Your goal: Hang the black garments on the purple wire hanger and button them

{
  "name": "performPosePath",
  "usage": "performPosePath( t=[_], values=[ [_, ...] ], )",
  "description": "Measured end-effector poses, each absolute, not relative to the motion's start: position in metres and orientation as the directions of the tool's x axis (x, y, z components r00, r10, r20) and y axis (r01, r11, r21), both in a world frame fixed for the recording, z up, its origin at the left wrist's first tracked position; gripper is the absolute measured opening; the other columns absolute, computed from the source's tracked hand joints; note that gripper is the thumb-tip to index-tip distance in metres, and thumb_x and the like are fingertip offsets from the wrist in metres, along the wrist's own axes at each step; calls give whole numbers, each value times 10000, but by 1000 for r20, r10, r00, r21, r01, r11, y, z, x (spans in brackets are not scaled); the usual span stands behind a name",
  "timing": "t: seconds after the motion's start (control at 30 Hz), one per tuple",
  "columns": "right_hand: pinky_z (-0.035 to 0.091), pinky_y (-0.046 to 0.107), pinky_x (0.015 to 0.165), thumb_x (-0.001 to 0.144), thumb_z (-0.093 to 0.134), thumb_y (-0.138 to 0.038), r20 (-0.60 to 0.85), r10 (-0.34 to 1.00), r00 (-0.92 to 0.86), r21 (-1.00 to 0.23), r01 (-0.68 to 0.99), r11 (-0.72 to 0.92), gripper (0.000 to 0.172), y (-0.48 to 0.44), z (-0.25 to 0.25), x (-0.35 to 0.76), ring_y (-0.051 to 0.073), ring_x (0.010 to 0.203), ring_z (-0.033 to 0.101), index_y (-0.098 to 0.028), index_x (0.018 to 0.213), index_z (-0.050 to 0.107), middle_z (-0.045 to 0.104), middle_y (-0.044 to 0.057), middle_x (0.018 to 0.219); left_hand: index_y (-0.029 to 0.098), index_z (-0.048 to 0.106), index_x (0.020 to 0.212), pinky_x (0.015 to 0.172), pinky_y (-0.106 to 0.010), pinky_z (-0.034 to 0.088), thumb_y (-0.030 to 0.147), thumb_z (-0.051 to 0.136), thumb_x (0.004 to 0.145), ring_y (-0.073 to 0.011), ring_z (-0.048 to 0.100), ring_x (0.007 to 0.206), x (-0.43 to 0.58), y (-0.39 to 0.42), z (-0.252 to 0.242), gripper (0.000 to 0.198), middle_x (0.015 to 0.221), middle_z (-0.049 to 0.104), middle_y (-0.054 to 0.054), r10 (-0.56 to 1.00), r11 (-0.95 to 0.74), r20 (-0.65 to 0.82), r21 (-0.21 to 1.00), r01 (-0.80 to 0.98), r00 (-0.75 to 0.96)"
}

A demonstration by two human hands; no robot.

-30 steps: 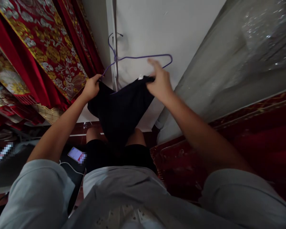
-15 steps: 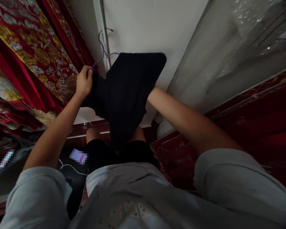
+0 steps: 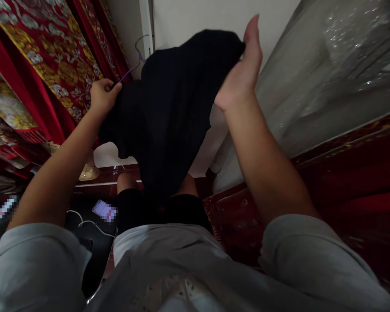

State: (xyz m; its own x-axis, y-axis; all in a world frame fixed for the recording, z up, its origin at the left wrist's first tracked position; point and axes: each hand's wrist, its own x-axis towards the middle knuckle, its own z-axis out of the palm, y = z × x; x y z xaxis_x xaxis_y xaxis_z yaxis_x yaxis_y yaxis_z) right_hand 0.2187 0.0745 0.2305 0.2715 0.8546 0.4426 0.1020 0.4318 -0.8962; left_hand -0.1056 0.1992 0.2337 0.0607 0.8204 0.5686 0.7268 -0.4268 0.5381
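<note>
Left hand [image 3: 104, 93] has thumb and fingers pinched together on an edge of the dark garment [image 3: 172, 112], while the right hand [image 3: 242, 76] lies along the garment's opposite edge with one digit raised; the rest of its fingers are hidden behind the fabric, so I cannot tell whether they grip. Largest is the grey, plastic-covered mass [image 3: 312, 86] to the right of the right hand. Left of the left hand hang red cloths [image 3: 68, 69] embroidered in gold and silver, and a pale panel [image 3: 178, 19] stands beyond both hands. The garment spreads between the two hands and hangs well below them. Below the left hand is a black surface [image 3: 99, 245]. A purple hanger [image 3: 132, 69] slopes up and rightward from the left hand, partly covered by the garment. Lower still, a lit phone [image 3: 100, 209] lies on the black surface, a thin white cable [image 3: 97, 225] beside it
</note>
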Motion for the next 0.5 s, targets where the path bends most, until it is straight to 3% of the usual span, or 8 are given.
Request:
performPosePath(
  t=[0.1,0.23,0.4,0.5],
  values=[
    [466,499,1051,815,29,-966,496,855,153,-857,245,453,1093,62,245,199,326,1256,607,-286,1476,572,742,93,1038,196,511,676,901,-287,416,302,694,1012,-135,558,855,-110,203,236,397,646,572,23,841,-383,538,518,765,56],
    [462,514,1056,823,58,-973,467,883,41,-838,339,428,1027,73,227,187,346,1264,593,-307,1285,688,745,104,994,169,586,784,962,-326,447,142,672,954,-150,522,813,-113,206,222,192,816,653,-14,798,-470,586,462,752,140],
    [470,552,1023,763,443,-979,491,867,81,-811,406,421,854,113,223,181,388,1252,582,-310,1219,716,750,122,979,215,572,768,1088,-407,422,145,691,883,-252,626,1050,-106,225,209,180,873,687,-59,752,-571,647,539,619,129],
    [494,552,1017,707,608,-933,482,872,-79,-829,279,484,818,108,233,166,383,1242,598,-272,1175,722,746,97,1002,228,519,729,1136,-437,399,165,647,927,-255,623,1125,-104,236,210,244,892,699,-69,760,-586,641,605,539,107]
  ],
)
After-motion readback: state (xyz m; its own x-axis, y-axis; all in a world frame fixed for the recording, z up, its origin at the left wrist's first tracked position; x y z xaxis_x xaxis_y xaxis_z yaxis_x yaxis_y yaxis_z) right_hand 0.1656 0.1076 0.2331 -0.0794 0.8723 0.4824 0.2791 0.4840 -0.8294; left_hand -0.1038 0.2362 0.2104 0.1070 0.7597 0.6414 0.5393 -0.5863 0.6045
